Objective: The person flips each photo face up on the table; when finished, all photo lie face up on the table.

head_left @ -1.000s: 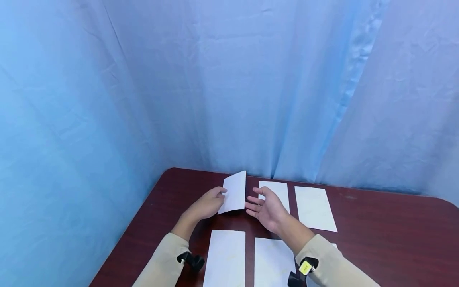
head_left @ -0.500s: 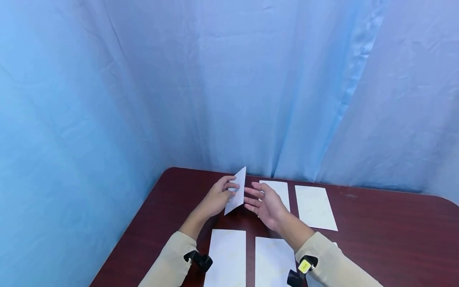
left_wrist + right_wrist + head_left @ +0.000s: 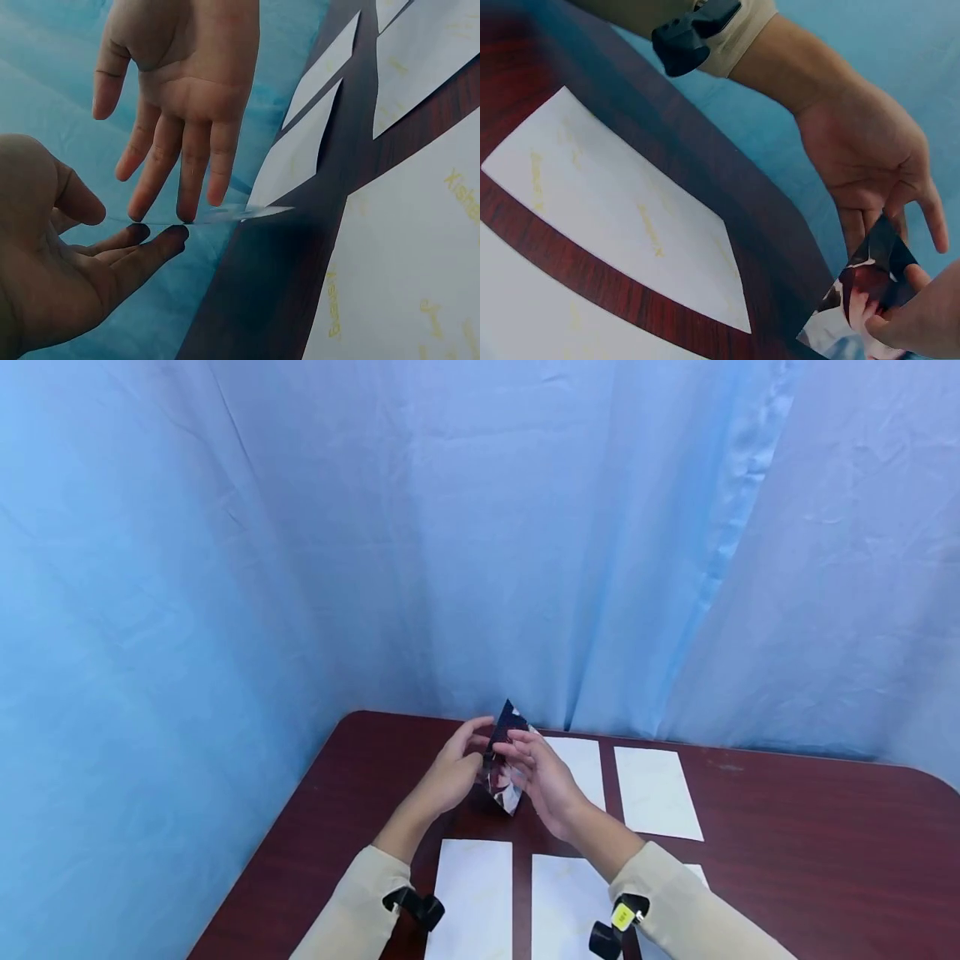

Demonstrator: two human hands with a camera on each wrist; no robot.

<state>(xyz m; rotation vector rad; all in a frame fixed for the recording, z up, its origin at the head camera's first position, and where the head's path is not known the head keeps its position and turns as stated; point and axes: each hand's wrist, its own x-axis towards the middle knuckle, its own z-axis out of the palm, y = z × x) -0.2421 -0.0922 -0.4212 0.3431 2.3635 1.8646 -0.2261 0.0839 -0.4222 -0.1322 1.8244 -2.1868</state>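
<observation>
- Printed sheet [image 3: 501,781], one: dark, multicoloured face shown; held tilted between both hands near the far edge of the table [image 3: 810,843], nearer its far left corner.
- Left hand [image 3: 448,770]: fingertips set against the sheet — whether it is pinched by the thumb cannot be told.
- Right hand [image 3: 546,781]: fingers spread, tips rested on the sheet.
- White sheets [image 3: 658,792]: two laid along the far edge — others laid nearer.

I read "Kisha", cut off at the left wrist view's edge, on a sheet [image 3: 420,240] near the left hand [image 3: 67,270]; the tag [image 3: 622,917] behind the right hand [image 3: 547,785] is illegible.
</observation>
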